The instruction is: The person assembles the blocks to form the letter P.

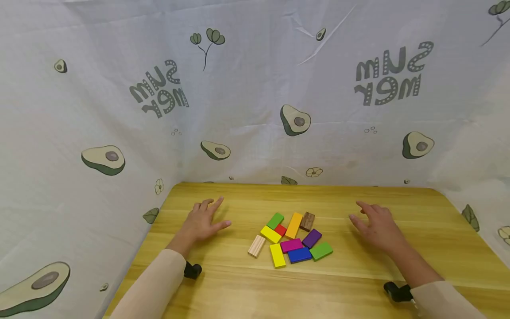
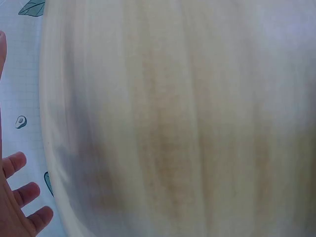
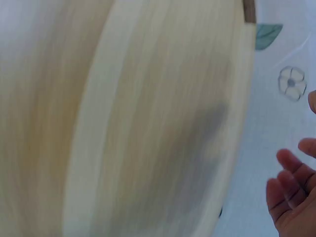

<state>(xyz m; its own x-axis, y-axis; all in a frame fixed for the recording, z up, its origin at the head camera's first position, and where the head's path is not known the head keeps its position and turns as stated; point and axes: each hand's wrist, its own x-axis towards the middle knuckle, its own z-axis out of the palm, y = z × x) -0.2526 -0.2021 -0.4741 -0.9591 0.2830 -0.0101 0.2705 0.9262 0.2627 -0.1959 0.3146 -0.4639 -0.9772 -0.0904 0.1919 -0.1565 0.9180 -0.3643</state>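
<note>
Several small coloured wooden blocks lie in a loose cluster mid-table in the head view. Among them are a natural wood block (image 1: 256, 246), a yellow block (image 1: 277, 256), an orange block (image 1: 294, 225), a dark brown block (image 1: 307, 221), a purple block (image 1: 312, 238), a blue block (image 1: 299, 255) and a green block (image 1: 321, 251). To the left of the cluster, my left hand (image 1: 201, 223) has its fingers spread and holds nothing. My right hand (image 1: 376, 226) is on the other side, fingers loosely extended and apart from the blocks. In the right wrist view a corner of a brown block (image 3: 250, 11) shows.
The wood-grain table (image 1: 255, 292) is bordered by a white cloth (image 1: 247, 97) printed with avocados, which stands behind it and on both sides. A black wrist device (image 1: 192, 270) sits at the left wrist and another black device (image 1: 397, 292) at the right.
</note>
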